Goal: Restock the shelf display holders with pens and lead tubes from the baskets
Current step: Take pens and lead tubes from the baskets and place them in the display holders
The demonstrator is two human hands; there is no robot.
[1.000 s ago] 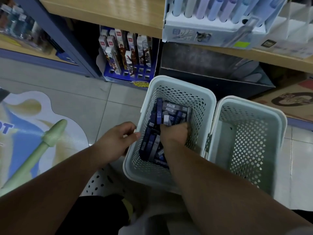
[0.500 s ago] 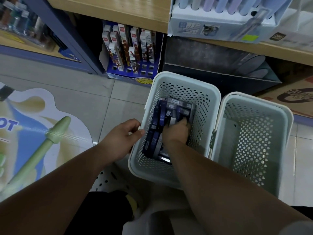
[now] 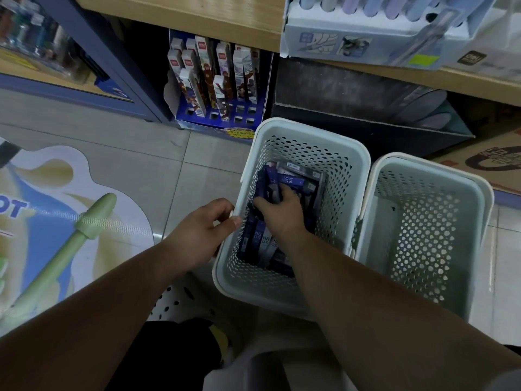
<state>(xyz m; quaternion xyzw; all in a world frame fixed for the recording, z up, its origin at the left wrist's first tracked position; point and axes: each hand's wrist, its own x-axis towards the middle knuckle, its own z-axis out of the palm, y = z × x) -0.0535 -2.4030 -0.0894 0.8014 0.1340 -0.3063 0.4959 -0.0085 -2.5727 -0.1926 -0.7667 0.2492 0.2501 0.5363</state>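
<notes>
A white perforated basket (image 3: 355,153) stands on the floor with several dark blue lead tubes (image 3: 293,180) piled inside. My right hand (image 3: 282,213) reaches into it, fingers curled round a few tubes near the middle of the pile. My left hand (image 3: 203,232) grips the basket's left rim, thumb against the wall. A second white basket (image 3: 479,193) sits touching it on the right and looks empty. A blue display holder (image 3: 217,119) with boxed pens stands under the shelf behind.
A wooden shelf (image 3: 197,21) runs overhead with a pale box of pastel pens (image 3: 366,43) on it. A dark open carton (image 3: 366,114) and a brown box (image 3: 496,162) sit behind the baskets. Tiled floor with a large sticker (image 3: 70,210) lies left.
My right hand has shifted leftward in the pile and closed round some tubes. My left hand stays on the basket's rim. The camera has drifted slightly.
</notes>
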